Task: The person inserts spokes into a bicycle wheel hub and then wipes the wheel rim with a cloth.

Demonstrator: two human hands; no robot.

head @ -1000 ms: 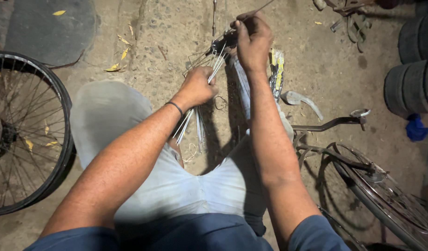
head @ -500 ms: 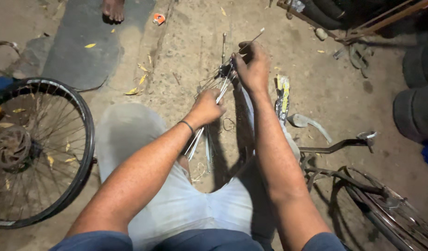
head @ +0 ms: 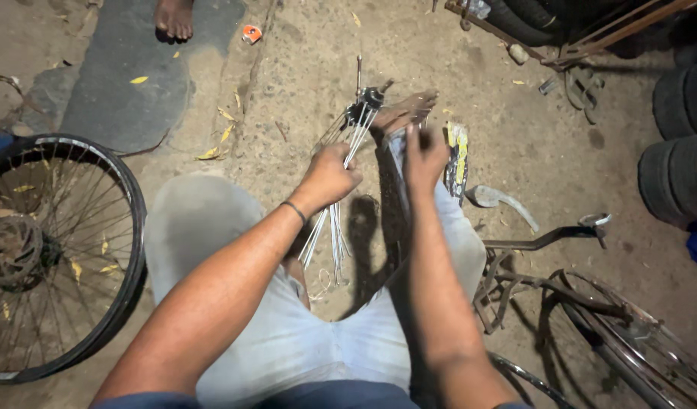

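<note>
Left hand (head: 329, 178): fingers clamped on a bundle of spokes (head: 341, 189).
Spokes: long axis runs away to the hub (head: 367, 98).
Right hand (head: 424, 159): just beside, fingers loosely together, empty.
Floor (head: 288, 60): dirt.

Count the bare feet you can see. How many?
2. One bare foot stands on the dark mat at the top left, another person's. The other foot is the person's own, beside the hub with spokes. More may be hidden.

Dim warm light, dark corners, slight blur
</note>
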